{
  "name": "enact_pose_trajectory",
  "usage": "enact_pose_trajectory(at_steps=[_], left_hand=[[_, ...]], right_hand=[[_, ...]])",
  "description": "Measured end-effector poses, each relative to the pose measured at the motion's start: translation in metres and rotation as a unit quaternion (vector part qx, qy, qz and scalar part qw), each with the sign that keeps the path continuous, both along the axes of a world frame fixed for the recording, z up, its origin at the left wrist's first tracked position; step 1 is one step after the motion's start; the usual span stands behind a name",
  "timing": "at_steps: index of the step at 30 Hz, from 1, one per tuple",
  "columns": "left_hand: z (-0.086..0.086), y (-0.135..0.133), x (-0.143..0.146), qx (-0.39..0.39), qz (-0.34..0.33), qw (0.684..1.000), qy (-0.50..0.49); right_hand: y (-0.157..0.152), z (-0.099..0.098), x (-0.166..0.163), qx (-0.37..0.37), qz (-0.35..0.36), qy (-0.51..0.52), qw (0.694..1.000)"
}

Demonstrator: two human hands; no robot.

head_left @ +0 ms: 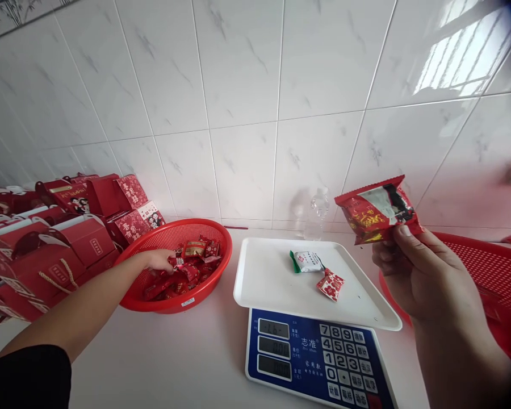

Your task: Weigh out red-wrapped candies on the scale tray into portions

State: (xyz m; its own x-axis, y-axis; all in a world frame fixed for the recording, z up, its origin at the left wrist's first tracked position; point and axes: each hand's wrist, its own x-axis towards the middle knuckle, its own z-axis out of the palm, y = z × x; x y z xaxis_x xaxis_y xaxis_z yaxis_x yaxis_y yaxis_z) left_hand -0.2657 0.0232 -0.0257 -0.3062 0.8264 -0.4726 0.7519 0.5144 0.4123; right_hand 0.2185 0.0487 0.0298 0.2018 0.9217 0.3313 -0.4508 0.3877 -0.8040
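The right hand (421, 272) pinches a red foil snack packet (377, 209) by its lower edge, held up just right of the white plastic scale tray (272, 278). The packet's long axis runs left to right with the right end slightly higher and the printed face towards the camera. The left hand (159, 260) lies on red wrapped sweets (187, 272) in the round red plastic basket (187, 304); I cannot tell whether its grip is closed.

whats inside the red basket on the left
The red basket holds a heap of red wrapped candies, with the left hand reaching in on top. Whatever lies under the heap and the hand is hidden.
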Motion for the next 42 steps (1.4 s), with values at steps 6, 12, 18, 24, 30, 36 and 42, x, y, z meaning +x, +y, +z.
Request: enact_pose_trajectory(at_steps=[6,12,18,24,30,36,42], left_hand=[[0.025,-0.015,-0.007,0.059,0.058,0.996,-0.031],[0.050,-0.026,0.004,0.129,0.091,0.984,-0.078],[0.065,-0.020,0.067,0.187,0.062,0.963,-0.185],[0.059,-0.003,0.168,0.191,-0.058,0.931,-0.304],[0.038,0.016,0.253,0.224,-0.178,0.922,-0.262],[0.025,0.031,0.285,0.333,-0.279,0.890,-0.138],[0.005,0.027,0.308,0.298,-0.433,0.851,-0.002]], right_hand=[[-0.001,-0.001,0.001,0.013,0.009,0.006,1.000],[-0.004,0.003,0.002,0.025,-0.003,0.014,1.000],[-0.008,0.006,0.006,0.035,0.006,0.023,0.999],[-0.015,0.009,0.009,0.052,0.027,-0.004,0.998],[-0.018,0.010,0.008,0.070,0.038,-0.016,0.997],[-0.019,0.011,0.011,0.082,0.040,-0.006,0.996],[-0.019,0.012,0.009,0.082,0.039,-0.031,0.995]])
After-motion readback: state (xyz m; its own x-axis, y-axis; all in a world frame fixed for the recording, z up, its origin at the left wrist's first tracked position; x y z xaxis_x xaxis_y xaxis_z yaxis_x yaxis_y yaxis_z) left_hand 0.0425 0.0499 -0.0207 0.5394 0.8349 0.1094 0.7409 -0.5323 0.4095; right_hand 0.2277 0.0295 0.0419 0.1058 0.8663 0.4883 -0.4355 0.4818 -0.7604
